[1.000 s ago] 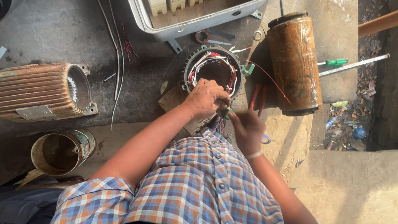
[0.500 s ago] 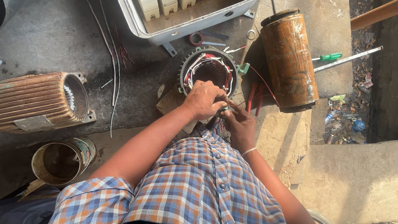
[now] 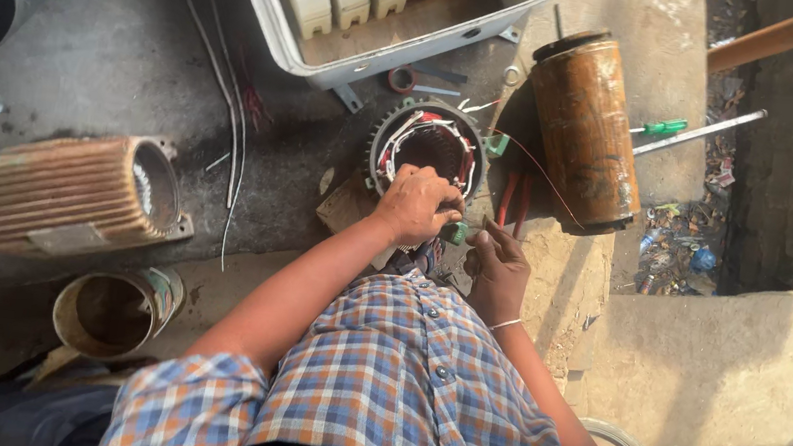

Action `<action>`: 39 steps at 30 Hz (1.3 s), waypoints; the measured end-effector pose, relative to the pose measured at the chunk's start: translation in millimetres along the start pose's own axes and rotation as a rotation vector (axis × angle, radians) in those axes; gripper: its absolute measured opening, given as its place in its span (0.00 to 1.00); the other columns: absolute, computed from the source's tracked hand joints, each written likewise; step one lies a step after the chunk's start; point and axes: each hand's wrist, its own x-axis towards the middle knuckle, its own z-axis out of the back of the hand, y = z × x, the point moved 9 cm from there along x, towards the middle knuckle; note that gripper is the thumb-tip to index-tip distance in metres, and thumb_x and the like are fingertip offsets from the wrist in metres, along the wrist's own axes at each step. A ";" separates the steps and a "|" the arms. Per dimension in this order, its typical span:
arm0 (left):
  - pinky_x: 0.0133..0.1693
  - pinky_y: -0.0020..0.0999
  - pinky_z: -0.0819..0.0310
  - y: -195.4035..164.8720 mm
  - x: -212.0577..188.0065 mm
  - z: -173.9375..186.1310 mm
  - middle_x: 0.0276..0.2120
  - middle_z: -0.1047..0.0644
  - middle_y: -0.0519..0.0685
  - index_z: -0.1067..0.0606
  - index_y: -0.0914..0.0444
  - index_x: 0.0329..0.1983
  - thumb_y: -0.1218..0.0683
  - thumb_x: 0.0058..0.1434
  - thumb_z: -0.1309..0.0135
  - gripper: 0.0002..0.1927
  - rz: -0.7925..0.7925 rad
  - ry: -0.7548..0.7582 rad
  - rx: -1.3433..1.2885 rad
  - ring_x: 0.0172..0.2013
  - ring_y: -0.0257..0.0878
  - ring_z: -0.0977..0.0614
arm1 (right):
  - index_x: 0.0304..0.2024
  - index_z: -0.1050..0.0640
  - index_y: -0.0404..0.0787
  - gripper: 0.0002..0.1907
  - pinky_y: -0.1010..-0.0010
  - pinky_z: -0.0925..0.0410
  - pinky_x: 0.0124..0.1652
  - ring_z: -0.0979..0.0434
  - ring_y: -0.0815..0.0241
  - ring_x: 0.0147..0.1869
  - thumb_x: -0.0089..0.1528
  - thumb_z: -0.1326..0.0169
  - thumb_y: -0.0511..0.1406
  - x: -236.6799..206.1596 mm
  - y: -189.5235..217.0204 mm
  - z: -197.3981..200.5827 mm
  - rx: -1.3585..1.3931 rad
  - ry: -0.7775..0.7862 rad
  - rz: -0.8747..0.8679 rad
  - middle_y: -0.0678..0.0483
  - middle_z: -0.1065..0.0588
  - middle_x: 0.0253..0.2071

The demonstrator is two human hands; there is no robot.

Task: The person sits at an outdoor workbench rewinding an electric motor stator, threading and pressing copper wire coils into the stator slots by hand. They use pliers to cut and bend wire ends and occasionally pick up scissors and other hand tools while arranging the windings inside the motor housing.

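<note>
**Both hands at the stator**

My left hand (image 3: 417,205) rests curled on the near rim of the wound stator (image 3: 428,146) (red and white leads inside). My right hand (image 3: 498,271), just beside it, pinches a small green piece (image 3: 457,232). The rusty cylinder (image 3: 586,130) stands nearby

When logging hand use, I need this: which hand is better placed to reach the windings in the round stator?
Probably the left. The left hand rests on the stator at its near rim, beside the windings; the right hand sits lower, off it, by a small green piece.
</note>
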 end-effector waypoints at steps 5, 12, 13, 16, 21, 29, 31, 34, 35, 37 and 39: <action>0.55 0.42 0.40 0.4 -2.1 -3.3 0.35 0.19 0.42 0.17 0.51 0.37 0.48 0.58 0.39 0.07 -0.017 -0.006 -0.030 0.45 0.43 0.24 | 0.57 0.24 0.27 0.20 0.78 0.36 0.27 0.31 0.69 0.26 0.65 0.42 0.33 0.5 -1.9 0.2 -0.257 0.073 -0.036 0.51 0.21 0.34; 0.55 0.42 0.40 2.9 -0.6 -4.2 0.35 0.20 0.42 0.17 0.52 0.36 0.48 0.58 0.38 0.07 -0.033 -0.026 -0.046 0.46 0.43 0.24 | 0.59 0.23 0.30 0.21 0.80 0.38 0.27 0.32 0.72 0.28 0.64 0.39 0.31 -1.5 -3.8 -9.2 -0.107 0.174 -0.012 0.54 0.22 0.34; 0.55 0.42 0.40 2.8 -0.7 -5.4 0.34 0.20 0.42 0.17 0.52 0.36 0.48 0.57 0.38 0.07 -0.032 -0.022 -0.061 0.46 0.42 0.23 | 0.58 0.22 0.29 0.19 0.80 0.37 0.29 0.31 0.71 0.29 0.65 0.39 0.31 -1.5 1.5 -4.6 -0.209 0.124 0.037 0.53 0.21 0.35; 0.55 0.42 0.40 5.9 0.0 -5.4 0.35 0.19 0.41 0.17 0.51 0.37 0.49 0.56 0.38 0.06 -0.020 -0.029 -0.092 0.45 0.42 0.23 | 0.56 0.21 0.30 0.17 0.79 0.33 0.33 0.27 0.71 0.32 0.65 0.39 0.30 -5.5 23.7 3.4 -0.422 0.108 0.128 0.51 0.18 0.39; 0.58 0.42 0.42 11.4 2.7 -16.9 0.37 0.19 0.42 0.16 0.50 0.40 0.50 0.61 0.41 0.07 -0.018 0.058 -0.074 0.47 0.41 0.24 | 0.58 0.24 0.37 0.23 0.78 0.25 0.43 0.17 0.70 0.44 0.60 0.39 0.29 -1.6 56.4 -11.9 -0.802 0.387 0.227 0.52 0.17 0.41; 0.58 0.41 0.45 35.0 17.5 -39.4 0.45 0.19 0.43 0.16 0.49 0.45 0.47 0.60 0.41 0.11 0.122 0.163 -0.114 0.54 0.41 0.26 | 0.57 0.22 0.37 0.21 0.75 0.25 0.46 0.19 0.68 0.45 0.60 0.37 0.28 32.7 47.6 -31.7 -0.751 0.589 0.152 0.52 0.17 0.43; 0.58 0.40 0.45 40.8 21.5 -42.8 0.45 0.19 0.43 0.16 0.48 0.46 0.47 0.60 0.41 0.12 0.161 0.201 -0.115 0.55 0.40 0.26 | 0.56 0.21 0.35 0.20 0.75 0.26 0.48 0.20 0.69 0.48 0.60 0.38 0.27 37.7 44.4 -37.6 -0.667 0.614 0.154 0.53 0.18 0.46; 0.58 0.41 0.44 44.1 26.5 -46.3 0.46 0.18 0.42 0.17 0.47 0.46 0.47 0.59 0.42 0.13 0.188 0.261 -0.108 0.55 0.40 0.24 | 0.53 0.19 0.35 0.17 0.75 0.26 0.47 0.20 0.68 0.48 0.61 0.37 0.27 39.2 45.8 -39.4 -0.689 0.583 0.206 0.53 0.18 0.46; 0.57 0.42 0.44 44.7 27.8 -45.9 0.46 0.17 0.42 0.17 0.46 0.46 0.46 0.60 0.43 0.12 0.190 0.268 -0.109 0.54 0.40 0.23 | 0.52 0.18 0.35 0.16 0.75 0.26 0.47 0.20 0.68 0.47 0.61 0.37 0.27 37.7 49.2 -39.4 -0.680 0.569 0.238 0.52 0.17 0.46; 0.56 0.42 0.42 43.6 28.1 -44.8 0.46 0.17 0.41 0.16 0.46 0.45 0.46 0.60 0.43 0.12 0.178 0.269 -0.122 0.53 0.40 0.21 | 0.50 0.17 0.36 0.14 0.75 0.27 0.44 0.19 0.68 0.44 0.61 0.36 0.28 32.0 59.7 -33.4 -0.761 0.505 0.327 0.52 0.16 0.43; 0.56 0.43 0.41 42.7 27.4 -41.3 0.44 0.16 0.41 0.16 0.47 0.43 0.46 0.59 0.43 0.11 0.162 0.243 -0.150 0.51 0.40 0.19 | 0.48 0.15 0.37 0.13 0.76 0.27 0.41 0.17 0.68 0.40 0.60 0.34 0.29 25.5 71.4 -26.4 -0.943 0.416 0.442 0.52 0.16 0.40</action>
